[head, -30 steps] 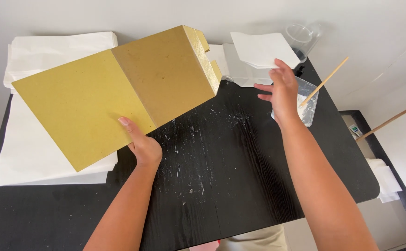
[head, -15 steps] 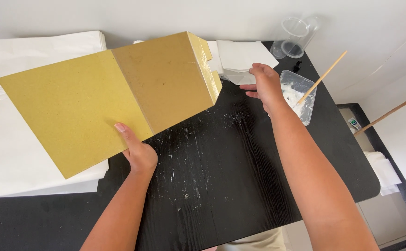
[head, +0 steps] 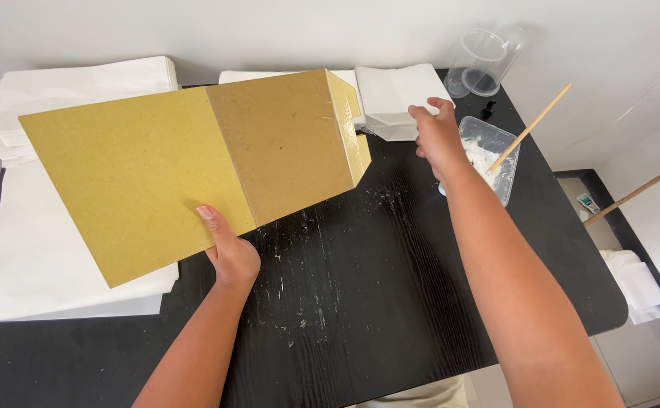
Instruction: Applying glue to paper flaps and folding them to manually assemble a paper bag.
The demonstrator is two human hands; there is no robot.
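My left hand [head: 229, 251] grips the lower edge of a large yellow-brown cardboard piece [head: 194, 162], folded along a crease and held tilted above the black table [head: 360, 302]. Its far end is bent into a box-like corner. My right hand [head: 439, 136] reaches to the back of the table and pinches the corner of a folded white paper piece [head: 394, 94] lying there. The fingers are closed on the paper's edge.
A clear plastic tub of white paste [head: 488, 155] with a wooden stick [head: 534, 125] stands just right of my right hand. A clear cup [head: 481, 60] lies at the back right. Stacks of white paper sheets [head: 43, 227] cover the left side. Dried paste flecks mark the table's middle.
My right hand has moved left from the paste tub to the folded white paper and taken its corner. The cardboard has stayed in my left hand, shifting little.
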